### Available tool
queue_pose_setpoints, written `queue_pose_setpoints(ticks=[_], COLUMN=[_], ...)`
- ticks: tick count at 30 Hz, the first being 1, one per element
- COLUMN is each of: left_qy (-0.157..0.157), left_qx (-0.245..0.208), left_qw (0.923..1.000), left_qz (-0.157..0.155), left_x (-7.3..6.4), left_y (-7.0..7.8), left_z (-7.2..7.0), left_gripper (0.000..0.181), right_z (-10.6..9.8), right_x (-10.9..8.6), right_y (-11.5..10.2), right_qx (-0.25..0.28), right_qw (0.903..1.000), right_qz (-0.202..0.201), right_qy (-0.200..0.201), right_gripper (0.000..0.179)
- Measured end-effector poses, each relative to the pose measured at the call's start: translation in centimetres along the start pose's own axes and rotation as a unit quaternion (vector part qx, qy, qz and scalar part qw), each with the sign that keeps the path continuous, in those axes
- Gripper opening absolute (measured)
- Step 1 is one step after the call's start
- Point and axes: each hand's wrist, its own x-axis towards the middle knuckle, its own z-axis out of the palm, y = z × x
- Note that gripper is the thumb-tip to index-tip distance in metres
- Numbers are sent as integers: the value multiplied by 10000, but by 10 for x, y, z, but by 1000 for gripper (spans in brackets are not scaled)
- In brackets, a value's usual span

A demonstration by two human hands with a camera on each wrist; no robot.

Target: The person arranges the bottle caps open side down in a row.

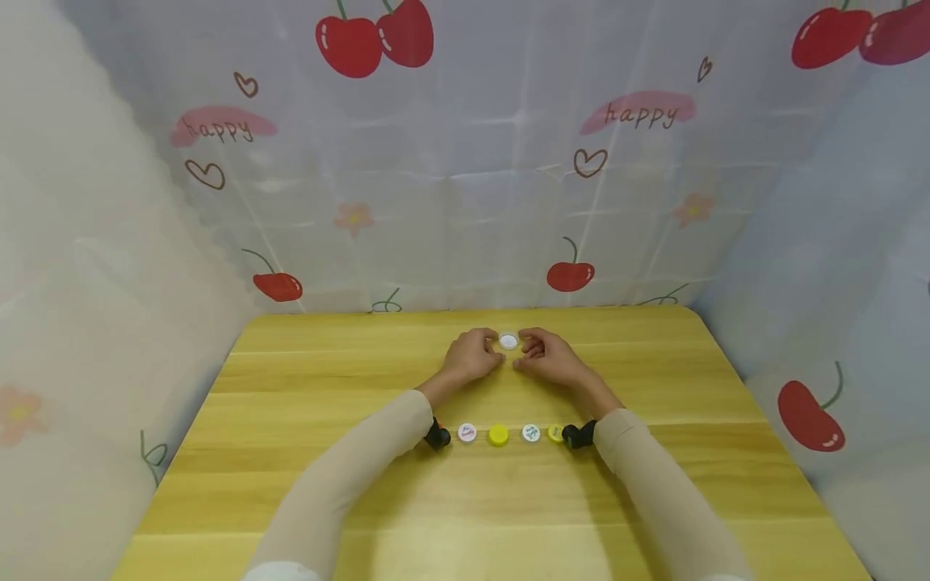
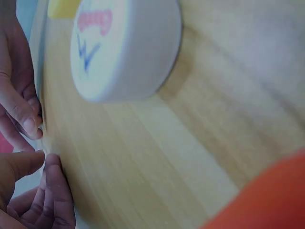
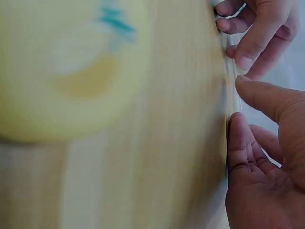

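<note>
At the far side of the table lies a small round disc (image 1: 508, 340) with a white centre and a clear rim. My left hand (image 1: 472, 355) is on its left, index fingertip right at the rim, thumb apart from the fingers. From the other side my right hand (image 1: 552, 357) reaches in, fingers loosely bent, thumb nearer me than the disc. Neither hand visibly grips it. In the left wrist view the left hand (image 2: 45, 195) shows an open gap between thumb and fingers. The right hand (image 3: 267, 157) looks similar in the right wrist view. The disc is hidden in both wrist views.
Closer to me, a row of round caps crosses the wooden table (image 1: 291, 452): a white one with pink print (image 1: 467, 433), a plain yellow one (image 1: 498, 436), a white one with teal print (image 1: 531, 433) and a printed yellow one (image 1: 555, 433). An orange object (image 2: 271, 195) sits at the row's left.
</note>
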Motion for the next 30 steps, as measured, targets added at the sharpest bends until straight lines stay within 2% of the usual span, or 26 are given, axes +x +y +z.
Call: queue_pose_setpoints(ticks=[6,12,17,24,27,30], left_qy=[-13,-49,-24,-79,-127,-194], left_qx=[146,321,393,383,267,13], left_qw=[9998,9993,9991,9991,9989,9975], left_qz=[94,198,179,191,360,678], left_x=[8,5,2,0,-2,-8], left_y=[-5,-3,-1,-5,-7,-10], left_z=[0,4,5,5,2,-6], left_gripper=[46,34,33,32,32,30], right_z=[3,5,9,10,10,8], right_x=[11,7,3,2,0,-5], right_y=[-4,-2,1,1,-2,-5], right_qx=[-211,-278,-284,-281,-365,-333], right_qw=[9995,9992,9991,9989,9981,9975], right_qz=[-212,-267,-256,-342,-477,-614], right_qy=[104,52,156,131,102,57], right_gripper=[55,37,35,35,35,36])
